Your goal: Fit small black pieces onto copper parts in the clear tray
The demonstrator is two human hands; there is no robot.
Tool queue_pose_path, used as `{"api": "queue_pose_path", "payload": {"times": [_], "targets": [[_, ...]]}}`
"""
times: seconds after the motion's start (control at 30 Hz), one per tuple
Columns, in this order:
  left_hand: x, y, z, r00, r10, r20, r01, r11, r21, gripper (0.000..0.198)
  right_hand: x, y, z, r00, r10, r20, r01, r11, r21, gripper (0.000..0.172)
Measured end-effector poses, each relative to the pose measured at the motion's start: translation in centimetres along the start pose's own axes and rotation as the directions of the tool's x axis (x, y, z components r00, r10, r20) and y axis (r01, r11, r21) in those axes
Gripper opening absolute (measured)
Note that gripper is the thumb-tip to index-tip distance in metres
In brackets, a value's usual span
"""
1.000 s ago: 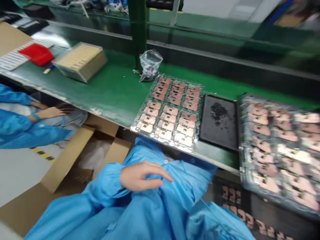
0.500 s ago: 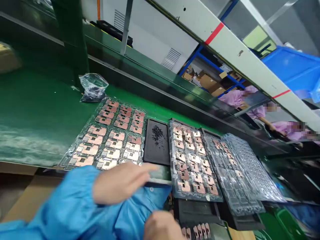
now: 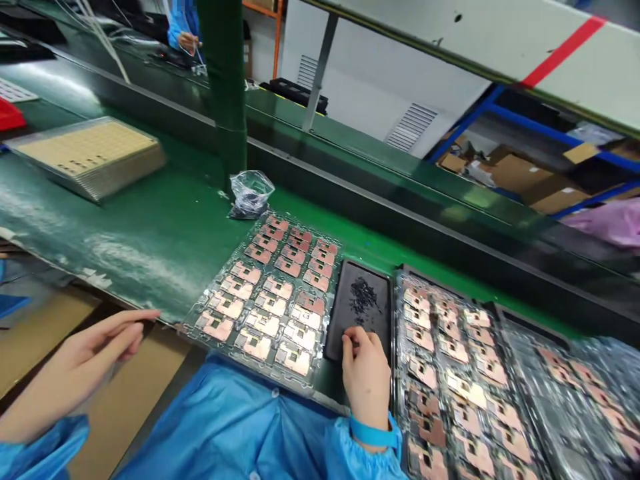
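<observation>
My left hand (image 3: 95,357) hangs off the table's front edge with its fingers stretched out, holding nothing. My right hand (image 3: 367,373) is over the near end of a shallow black tray (image 3: 343,313), its fingers curled together at the tips. Whatever is between those fingertips, if anything, is hidden. Small black pieces (image 3: 363,295) lie heaped loosely in the tray, just beyond that hand. Left of it, a clear plastic tray (image 3: 196,315) holds rows of flat copper-coloured metal plates (image 3: 263,325). To its right, another clear tray carries similar plates (image 3: 465,388).
A clear plastic bag (image 3: 251,193) with dark contents stands behind the left tray, near a green post (image 3: 227,87). A stack of yellowish sheets (image 3: 90,153) sits at left. More plates lie in a tray (image 3: 535,393) at far right. Another person's hand (image 3: 189,42) shows at the back.
The view has swung left. My left hand has moved away from the trays to the left, and my right hand has come up from the lower edge to the black tray.
</observation>
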State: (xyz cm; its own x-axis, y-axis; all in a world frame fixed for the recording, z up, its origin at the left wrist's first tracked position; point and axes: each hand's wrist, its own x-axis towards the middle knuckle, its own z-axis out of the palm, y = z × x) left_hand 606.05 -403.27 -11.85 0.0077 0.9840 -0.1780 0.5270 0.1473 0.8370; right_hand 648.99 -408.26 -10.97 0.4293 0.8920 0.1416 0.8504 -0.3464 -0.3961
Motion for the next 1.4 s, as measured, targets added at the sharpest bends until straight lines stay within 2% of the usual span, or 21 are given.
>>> {"api": "queue_pose_path", "payload": {"times": [0.07,0.17,0.27,0.33,0.43,0.57,0.63,0.73,0.77,0.83,0.9,1.07,1.13,1.2,1.3,1.4], "targets": [[1.2,2.2,0.7,1.0,-0.009,0.021,0.009,0.999,-0.033,0.029,0.0,-0.2,0.5,0.999,-0.049,-0.015,0.047,0.994,-0.103,0.022],[3.8,5.4,1.6,0.996,0.087,0.033,-0.085,0.994,-0.069,0.032,0.3,-0.4,1.5,0.993,-0.075,-0.088,0.054,0.974,-0.221,0.026],[6.7,7.2,2.3,0.982,0.17,0.087,-0.166,0.985,-0.053,0.035,0.4,-0.5,1.9,0.99,-0.047,-0.131,0.016,0.973,-0.229,0.028],[8.6,7.6,2.5,0.976,0.187,0.115,-0.186,0.982,-0.02,0.038,0.4,-1.0,1.4,0.99,-0.017,-0.138,-0.002,0.99,-0.14,0.027],[10.9,7.6,2.8,0.968,0.203,0.149,-0.21,0.977,0.029,0.042,0.4,-2.7,-0.2,0.989,-0.016,-0.149,0.035,0.991,0.127,0.022],[13.4,7.9,3.2,0.946,0.25,0.207,-0.269,0.961,0.07,0.042,1.4,-5.6,-1.4,0.98,-0.066,-0.187,0.154,0.846,0.511,0.015],[14.7,8.2,3.5,0.92,0.319,0.226,-0.353,0.927,0.125,0.04,2.3,-6.5,-1.1,0.978,-0.068,-0.196,0.175,0.782,0.599,0.013],[15.9,8.2,3.9,0.846,0.47,0.251,-0.52,0.83,0.202,0.036,3.4,-7.1,-0.3,0.982,-0.034,-0.188,0.147,0.762,0.631,0.01],[16.1,8.0,4.1,0.826,0.501,0.257,-0.553,0.807,0.208,0.035,3.6,-7.2,-0.2,0.982,-0.008,-0.19,0.128,0.763,0.633,0.011],[15.9,7.4,4.6,0.815,0.519,0.257,-0.571,0.796,0.202,0.032,3.7,-7.5,-0.1,0.981,0.044,-0.188,0.087,0.768,0.634,0.018],[15.1,6.5,5.3,0.819,0.52,0.241,-0.567,0.799,0.202,0.031,3.5,-7.9,-0.2,0.983,0.065,-0.17,0.059,0.769,0.636,0.023],[12.9,4.8,6.9,0.841,0.518,0.156,-0.541,0.797,0.268,0.034,2.9,-9.4,-0.9,0.995,0.012,-0.096,0.056,0.738,0.672,0.021],[12.4,4.7,7.0,0.846,0.517,0.13,-0.53,0.789,0.309,0.033,2.6,-10.0,-1.0,0.997,-0.032,-0.063,0.067,0.718,0.693,0.021],[11.9,4.9,6.8,0.841,0.529,0.112,-0.533,0.779,0.33,0.031,2.4,-10.5,-1.0,0.991,-0.131,0.01,0.085,0.697,0.712,0.02],[10.8,5.2,5.8,0.831,0.549,0.087,-0.551,0.792,0.264,0.028,2.3,-11.3,-0.8,0.947,-0.296,0.126,0.126,0.703,0.7,0.019],[9.5,5.3,4.8,0.816,0.569,0.1,-0.576,0.788,0.216,0.027,2.4,-11.9,-0.4,0.918,-0.343,0.202,0.132,0.741,0.658,0.018]]}}
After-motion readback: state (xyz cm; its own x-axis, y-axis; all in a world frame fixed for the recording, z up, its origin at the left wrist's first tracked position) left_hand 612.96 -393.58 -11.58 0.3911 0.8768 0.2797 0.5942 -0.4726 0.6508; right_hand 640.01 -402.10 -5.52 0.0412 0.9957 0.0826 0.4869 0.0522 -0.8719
